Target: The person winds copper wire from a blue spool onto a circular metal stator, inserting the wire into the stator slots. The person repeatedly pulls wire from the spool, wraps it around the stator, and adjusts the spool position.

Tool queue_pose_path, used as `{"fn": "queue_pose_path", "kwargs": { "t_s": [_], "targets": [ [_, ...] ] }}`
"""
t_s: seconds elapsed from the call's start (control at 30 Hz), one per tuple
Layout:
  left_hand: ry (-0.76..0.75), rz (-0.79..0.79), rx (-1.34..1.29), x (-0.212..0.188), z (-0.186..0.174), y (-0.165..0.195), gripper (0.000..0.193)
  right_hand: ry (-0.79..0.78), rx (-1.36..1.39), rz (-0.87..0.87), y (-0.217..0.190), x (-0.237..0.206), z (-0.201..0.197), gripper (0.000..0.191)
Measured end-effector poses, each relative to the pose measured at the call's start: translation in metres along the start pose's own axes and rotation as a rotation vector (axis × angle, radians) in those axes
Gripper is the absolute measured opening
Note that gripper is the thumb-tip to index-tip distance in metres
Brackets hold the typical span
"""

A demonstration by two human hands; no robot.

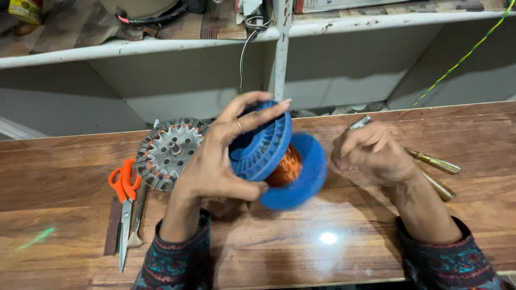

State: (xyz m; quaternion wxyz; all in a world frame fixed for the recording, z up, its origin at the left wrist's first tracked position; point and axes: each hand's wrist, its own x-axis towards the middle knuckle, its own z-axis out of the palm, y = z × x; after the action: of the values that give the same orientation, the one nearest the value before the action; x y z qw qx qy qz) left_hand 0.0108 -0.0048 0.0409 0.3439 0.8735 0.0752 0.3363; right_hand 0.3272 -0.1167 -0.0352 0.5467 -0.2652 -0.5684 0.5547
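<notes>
Polished wooden bench (279, 252) below white-painted shelving (161, 45), glare spot near the front edge. Blue plastic bobbin (274, 153) held up above the middle of the bench, tilted, copper winding (288, 166) showing between its two flanges, the nearer flange blurred. Left hand (215, 161) wrapped over the ribbed upper flange, fingers spread across the rim, thumb pressed underneath, a ring on one finger. Right hand (371, 153) just beside the lower flange, curled narrow around a slim metal tool (359, 123) whose tip pokes out above the knuckles; exact pinch hidden behind the knuckles. Best handled with a firm grip on the plastic rims only, fingers kept off the fine copper, bobbin steadied before any tool comes near the wire, tip kept from scraping the enamel. Outward to the right edge: two brass-coloured rods (438, 174) lying behind the right wrist. Toward the left: grey metal stator core (169, 153) flat on the bench, touching nothing held; further left, orange-handled scissors (124, 198) beside a small brush-like tool (137, 217) and a dark strip (112, 225).
</notes>
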Motion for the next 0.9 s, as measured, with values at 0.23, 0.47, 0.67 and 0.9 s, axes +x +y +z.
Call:
{"fn": "queue_pose_path", "kwargs": {
  "t_s": [0.23, 0.47, 0.67, 0.9],
  "targets": [
    [0.343, 0.083, 0.643, 0.004, 0.022, 0.006, 0.107, 0.005, 0.245, -0.235, -0.006, 0.008, 0.013, 0.031],
    [0.512, 0.086, 0.959, 0.004, 0.022, 0.013, 0.099, 0.011, 0.442, -0.095, -0.003, 0.002, 0.005, 0.024],
    [0.174, 0.039, 0.388, -0.018, -0.014, 0.065, 0.106, 0.328, -0.419, -0.352, 0.008, 0.010, 0.006, 0.017],
    [-0.065, -0.427, -0.835, -0.021, 0.008, 0.071, 0.103, 0.406, -0.562, -0.171, 0.038, 0.015, 0.045, 0.029]
  ]
}}
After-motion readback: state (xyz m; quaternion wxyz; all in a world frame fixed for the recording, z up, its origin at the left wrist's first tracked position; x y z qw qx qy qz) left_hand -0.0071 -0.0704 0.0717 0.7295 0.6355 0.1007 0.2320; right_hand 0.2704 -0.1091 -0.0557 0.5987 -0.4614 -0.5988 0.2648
